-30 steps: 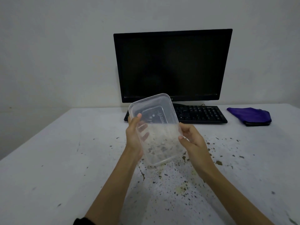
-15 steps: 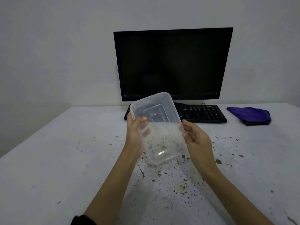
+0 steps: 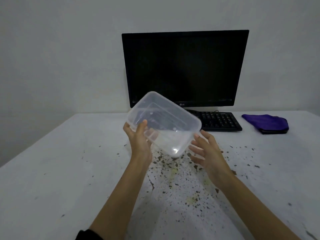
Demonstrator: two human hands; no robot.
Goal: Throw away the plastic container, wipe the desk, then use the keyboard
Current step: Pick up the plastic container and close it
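Note:
A clear plastic container hangs tilted above the white desk, its open side facing me. My left hand grips its near left edge, thumb inside the rim. My right hand is beside the container's lower right corner with fingers spread, holding nothing. Dark crumbs and stains speckle the desk below the hands. The black keyboard lies behind, partly hidden by the container. A folded purple cloth rests at the right.
A black monitor, switched off, stands at the back against the pale wall. The desk's left edge runs diagonally toward me at the left.
The container has turned and tilted to the left. My right hand has let go of its side and opened; my left hand keeps hold.

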